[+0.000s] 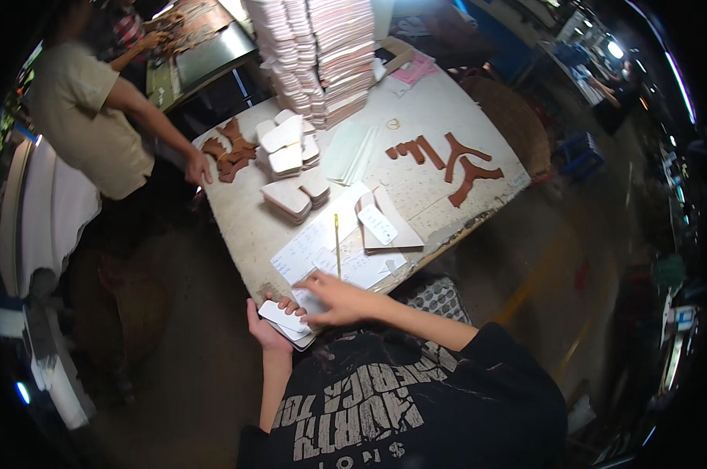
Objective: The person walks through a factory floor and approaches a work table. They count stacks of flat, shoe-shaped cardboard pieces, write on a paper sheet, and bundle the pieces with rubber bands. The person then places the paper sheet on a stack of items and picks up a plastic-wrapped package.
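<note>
My left hand [269, 331] is wrapped round a small stack of white, round-cornered flat pieces [282, 316] just off the table's near edge. My right hand [338, 300] reaches across from the right with index finger and thumb apart. Its thumb is at the edge of the stack, and a small pale slip [307, 298] shows between its fingers; whether it is touched I cannot tell. Beyond lie sheets of paper with handwriting [299, 248] and a yellow pencil [337, 234]. To their right, a white marked card [378, 225] rests on brown-edged flat pieces [404, 234].
Brown strap-like cutouts [471, 168] lie at the table's right, and a brown bundle [230, 152] at its left. Tall stacks of pale sheets [344, 59] stand at the back, behind smaller banded stacks [282, 144]. A person in a beige shirt [88, 117] leans a hand on the left edge.
</note>
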`<action>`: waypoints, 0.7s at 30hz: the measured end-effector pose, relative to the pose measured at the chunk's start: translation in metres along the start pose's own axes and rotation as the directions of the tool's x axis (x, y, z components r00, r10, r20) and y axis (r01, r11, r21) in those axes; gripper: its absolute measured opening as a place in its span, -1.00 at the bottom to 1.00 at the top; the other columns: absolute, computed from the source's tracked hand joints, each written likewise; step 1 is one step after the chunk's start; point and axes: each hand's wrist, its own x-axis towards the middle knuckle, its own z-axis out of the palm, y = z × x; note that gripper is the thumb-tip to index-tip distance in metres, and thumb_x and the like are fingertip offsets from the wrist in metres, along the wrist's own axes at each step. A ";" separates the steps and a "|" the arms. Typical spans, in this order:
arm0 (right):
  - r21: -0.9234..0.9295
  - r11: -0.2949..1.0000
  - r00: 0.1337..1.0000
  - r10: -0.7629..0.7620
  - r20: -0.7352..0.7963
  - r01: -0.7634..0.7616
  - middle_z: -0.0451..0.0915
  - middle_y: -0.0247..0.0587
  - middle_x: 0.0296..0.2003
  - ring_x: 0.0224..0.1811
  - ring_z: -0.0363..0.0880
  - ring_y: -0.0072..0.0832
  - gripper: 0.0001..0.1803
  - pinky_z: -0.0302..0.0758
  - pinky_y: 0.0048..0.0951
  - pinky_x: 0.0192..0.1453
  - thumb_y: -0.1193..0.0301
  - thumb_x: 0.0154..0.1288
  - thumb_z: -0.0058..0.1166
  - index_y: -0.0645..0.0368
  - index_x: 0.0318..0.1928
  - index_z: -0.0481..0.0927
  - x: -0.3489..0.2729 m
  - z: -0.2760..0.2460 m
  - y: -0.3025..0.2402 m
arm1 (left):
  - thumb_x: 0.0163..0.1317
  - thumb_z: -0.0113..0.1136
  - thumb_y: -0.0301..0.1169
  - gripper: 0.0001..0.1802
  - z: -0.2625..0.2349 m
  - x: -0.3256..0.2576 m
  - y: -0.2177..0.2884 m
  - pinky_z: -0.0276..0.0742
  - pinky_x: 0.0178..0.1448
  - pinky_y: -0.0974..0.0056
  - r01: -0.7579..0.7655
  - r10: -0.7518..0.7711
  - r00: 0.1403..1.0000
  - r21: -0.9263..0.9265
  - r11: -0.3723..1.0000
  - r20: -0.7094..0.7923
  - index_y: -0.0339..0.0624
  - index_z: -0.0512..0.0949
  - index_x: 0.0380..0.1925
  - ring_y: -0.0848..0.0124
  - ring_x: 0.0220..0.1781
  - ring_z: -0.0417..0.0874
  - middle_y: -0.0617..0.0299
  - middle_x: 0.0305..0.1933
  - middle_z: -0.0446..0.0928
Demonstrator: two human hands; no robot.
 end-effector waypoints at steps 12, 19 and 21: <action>-0.242 0.964 0.979 0.062 -0.197 -0.110 0.55 0.10 -0.06 -0.35 0.74 0.05 -0.48 0.71 -0.07 -0.25 0.36 0.38 0.24 0.34 0.24 0.43 0.006 0.045 -0.033 | 0.61 0.06 0.05 -0.58 0.014 0.037 -0.011 0.58 0.20 0.09 0.004 0.025 0.997 0.378 0.926 -0.071 -0.09 0.51 -0.16 0.26 0.04 0.65 0.15 -0.08 0.61; -0.512 0.826 0.931 0.041 -0.364 -0.236 0.61 -0.08 -0.16 -0.04 0.70 -0.14 -0.68 0.68 -0.13 -0.22 0.33 0.29 0.23 0.17 0.00 0.56 0.004 0.043 -0.050 | 0.64 0.03 0.17 -0.45 0.024 0.045 -0.001 0.55 0.43 -0.04 0.132 -0.132 0.991 0.436 0.890 -0.029 -0.07 0.43 0.23 0.16 0.32 0.60 0.06 0.29 0.56; -0.356 0.902 0.921 0.100 -0.377 -0.244 0.64 -0.06 -0.13 0.08 0.63 -0.02 -0.75 0.65 -0.01 -0.05 0.34 0.36 0.23 0.18 -0.04 0.57 0.001 0.042 -0.048 | 0.66 0.04 0.11 -0.51 0.022 0.044 0.005 0.68 0.28 0.00 0.129 -0.196 0.978 0.541 0.831 0.067 -0.02 0.37 0.24 0.15 0.25 0.65 0.03 0.31 0.53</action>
